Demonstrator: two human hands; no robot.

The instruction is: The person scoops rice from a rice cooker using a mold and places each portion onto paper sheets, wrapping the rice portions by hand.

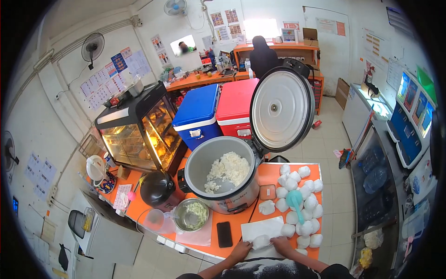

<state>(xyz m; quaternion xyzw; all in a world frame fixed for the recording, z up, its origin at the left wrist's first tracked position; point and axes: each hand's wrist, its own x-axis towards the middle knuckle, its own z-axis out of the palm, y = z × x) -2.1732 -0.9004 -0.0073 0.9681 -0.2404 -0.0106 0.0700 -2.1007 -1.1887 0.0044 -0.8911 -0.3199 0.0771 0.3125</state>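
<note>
At the table's front edge, a rounded white packet (261,241), apparently rice in a wrapper, lies between my two hands. My left hand (241,251) is closed on its left end, and my right hand (282,245) grips the right end. Beneath it are flat white wrapper sheets (253,229). To the right, several wrapped white packets (317,211) are heaped, with a teal rice scoop (294,201) resting on them. Behind stands a big rice cooker (218,200), its lid (278,111) raised and cooked rice (232,168) inside.
A black phone (224,234) lies left of the sheets, near a metal bowl (181,224) of chopped pale-green food. A dark round pot (158,188) and a lit food warmer (134,135) stand farther left. Blue (197,111) and red (236,102) coolers sit behind; a person (264,58) is beyond.
</note>
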